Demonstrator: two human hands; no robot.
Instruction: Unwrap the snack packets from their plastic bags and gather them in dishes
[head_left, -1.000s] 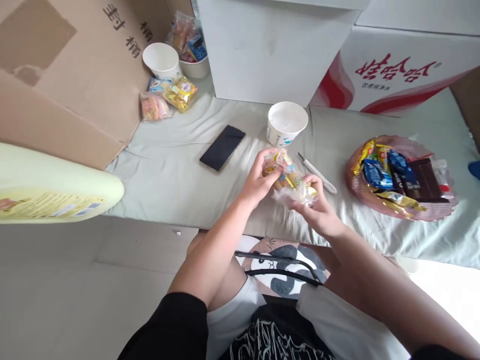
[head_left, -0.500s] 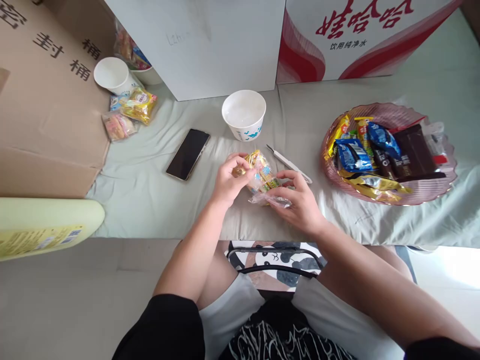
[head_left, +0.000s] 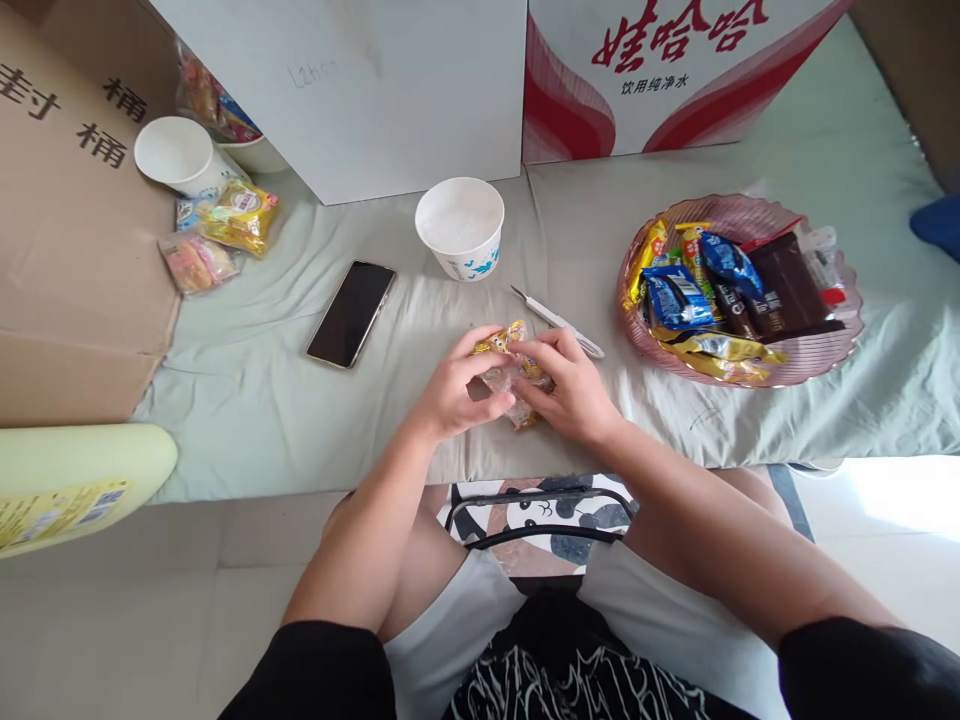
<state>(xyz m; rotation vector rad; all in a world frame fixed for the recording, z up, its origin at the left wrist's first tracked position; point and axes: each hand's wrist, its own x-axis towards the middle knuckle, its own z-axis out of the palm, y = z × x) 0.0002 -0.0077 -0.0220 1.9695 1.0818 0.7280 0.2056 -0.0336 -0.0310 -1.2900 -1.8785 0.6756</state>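
Close to the cloth's front edge, both my hands hold a clear plastic bag of yellow-wrapped snacks (head_left: pixel 511 333). The fingers of my left hand (head_left: pixel 459 385) are bent around its left side. From the other side, the fingers of my right hand (head_left: pixel 566 385) pinch the plastic, and the fingertips of both hands nearly meet over it. My fingers hide much of the bag. Just beyond my right hand lies a white pen-shaped cutter (head_left: pixel 559 322) with a dark pointed tip. Farther back stands a white paper bowl (head_left: pixel 460 228) with blue print, its inside looking bare.
A pink ribbed dish (head_left: pixel 825 365) of wrapped snacks sits at right. On the left are a black phone (head_left: pixel 351 313), snack packets (head_left: pixel 240 215) and a tipped paper cup (head_left: pixel 180 160). White boxes (head_left: pixel 420 100) and a cardboard box (head_left: pixel 75 260) border the cloth.
My hands have drawn closer together over the bag, and it has been turned and bunched up between them. The whole view has shifted slightly, with the tabletop things otherwise in place.
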